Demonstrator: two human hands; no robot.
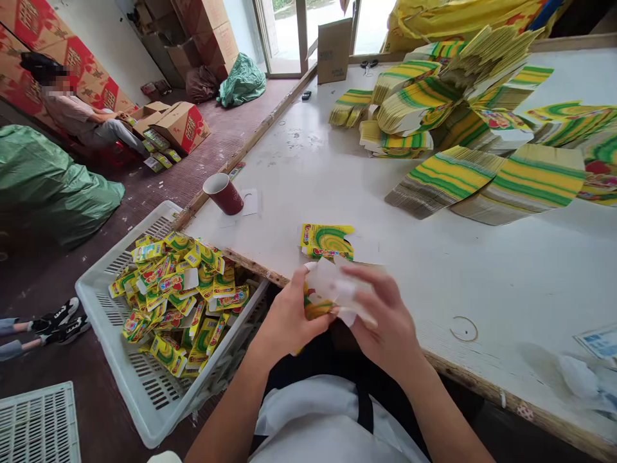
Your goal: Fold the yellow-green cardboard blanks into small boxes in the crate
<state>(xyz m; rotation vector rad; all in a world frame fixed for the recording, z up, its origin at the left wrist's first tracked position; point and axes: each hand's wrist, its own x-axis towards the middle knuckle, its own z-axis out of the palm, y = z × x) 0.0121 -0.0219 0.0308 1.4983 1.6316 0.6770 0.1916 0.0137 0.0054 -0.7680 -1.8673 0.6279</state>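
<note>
Shaped boxes [171, 283] fill the crate [113, 366] by the bench's [308, 167] near left corner; flat cartons [446, 173] lie stacked toward its far right. At the near edge, the left hand [289, 315] grips a seemingly half-formed box [318, 311]; the right hand's [388, 325] blurred grip is unclear.

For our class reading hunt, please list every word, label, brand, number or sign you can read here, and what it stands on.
"TW...", rest unclear: yellow boxes in the white crate.
Flat yellow box on the table: lettering too small.
Red-printed carton on the floor: characters blurred.
Brown carton on the table: print too faint.
No number is readable.
</note>
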